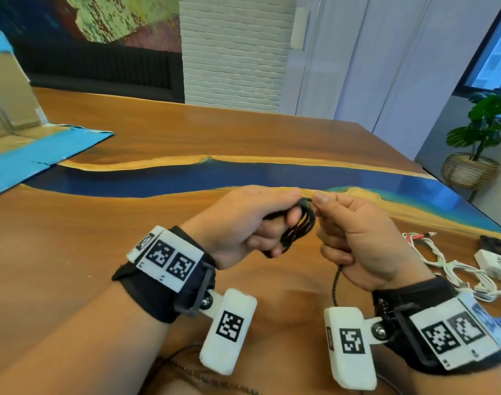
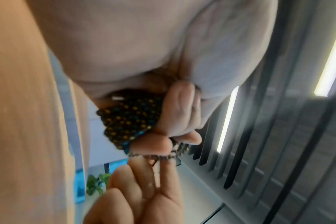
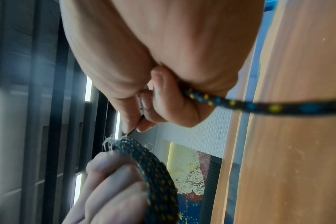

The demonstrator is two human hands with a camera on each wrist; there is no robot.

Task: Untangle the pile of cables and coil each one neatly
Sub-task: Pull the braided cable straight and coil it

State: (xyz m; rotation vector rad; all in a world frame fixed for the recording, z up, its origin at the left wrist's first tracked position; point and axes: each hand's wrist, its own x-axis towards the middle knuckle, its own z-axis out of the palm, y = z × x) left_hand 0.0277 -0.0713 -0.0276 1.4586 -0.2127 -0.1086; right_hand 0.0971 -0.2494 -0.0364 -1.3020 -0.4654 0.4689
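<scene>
A black braided cable (image 1: 299,225) with blue and yellow flecks is wound into several loops held above the wooden table (image 1: 158,138). My left hand (image 1: 260,220) grips the coil (image 2: 130,118), fingers curled through it. My right hand (image 1: 349,235) pinches the same cable at the top of the coil (image 3: 144,153) between thumb and forefinger. The loose tail (image 1: 335,283) runs through the right fist and hangs down below it, seen close in the right wrist view as a strand (image 3: 259,106). A tangle of white cables (image 1: 454,266) lies on the table at the right.
A white adapter block (image 1: 492,263) and a dark cable (image 1: 497,243) lie by the table's right edge. An open blue cardboard box (image 1: 30,155) sits at the far left. A potted plant (image 1: 477,143) stands beyond the table. A blue resin strip (image 1: 186,175) crosses the tabletop.
</scene>
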